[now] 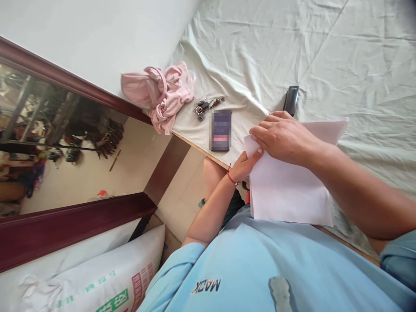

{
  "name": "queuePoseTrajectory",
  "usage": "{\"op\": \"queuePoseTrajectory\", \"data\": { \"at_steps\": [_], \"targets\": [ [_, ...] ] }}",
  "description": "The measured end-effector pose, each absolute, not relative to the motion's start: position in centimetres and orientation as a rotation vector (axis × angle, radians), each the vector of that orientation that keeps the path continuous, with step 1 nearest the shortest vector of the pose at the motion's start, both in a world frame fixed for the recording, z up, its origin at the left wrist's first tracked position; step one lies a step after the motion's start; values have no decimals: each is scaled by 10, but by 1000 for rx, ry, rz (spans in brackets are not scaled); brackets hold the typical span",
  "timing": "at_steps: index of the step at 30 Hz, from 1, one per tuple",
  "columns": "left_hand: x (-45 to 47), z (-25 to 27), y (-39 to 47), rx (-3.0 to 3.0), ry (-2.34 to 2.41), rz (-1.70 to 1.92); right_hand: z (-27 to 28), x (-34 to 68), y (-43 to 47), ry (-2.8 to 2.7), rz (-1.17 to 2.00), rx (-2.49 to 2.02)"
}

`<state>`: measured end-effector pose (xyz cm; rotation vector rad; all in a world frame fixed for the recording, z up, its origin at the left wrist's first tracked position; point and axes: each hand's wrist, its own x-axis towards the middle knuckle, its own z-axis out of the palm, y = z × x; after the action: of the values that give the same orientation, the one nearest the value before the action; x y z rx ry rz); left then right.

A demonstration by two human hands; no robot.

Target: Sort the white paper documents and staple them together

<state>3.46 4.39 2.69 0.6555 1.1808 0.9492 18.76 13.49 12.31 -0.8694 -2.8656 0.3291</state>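
White sheets of paper (290, 190) lie in a loose stack against my body, over the table's edge. My left hand (246, 165), with a red cord round the wrist, grips the stack's left edge, thumb on top and fingers hidden underneath. Across the top left corner bends my right hand (284, 136), its fingers closed together on the paper's edge. Beyond the right hand's knuckles is a black oblong object (291, 99), its near end hidden. A phone (221, 130) with a blurred screen rests to the left of the hands.
Keys (202, 108) on a beaded ring and a crumpled pink cloth (170, 93) lie at the table's left end. A wrinkled pale cloth (253, 56) covers the table. Left of it are a dark red doorway frame (97, 212) and a full white sack (107, 264).
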Motion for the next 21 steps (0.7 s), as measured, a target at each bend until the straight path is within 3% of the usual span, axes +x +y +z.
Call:
{"op": "queuePoseTrajectory", "data": {
  "at_steps": [9,15,21],
  "targets": [
    [57,44,25,630,1163,1117,86,191,139,-2703,297,-1129],
    [55,44,25,662,1323,1046,86,206,149,-2488,350,-1149],
    [53,49,59,496,1205,860,89,232,225,-2158,287,-1464]
  ]
}}
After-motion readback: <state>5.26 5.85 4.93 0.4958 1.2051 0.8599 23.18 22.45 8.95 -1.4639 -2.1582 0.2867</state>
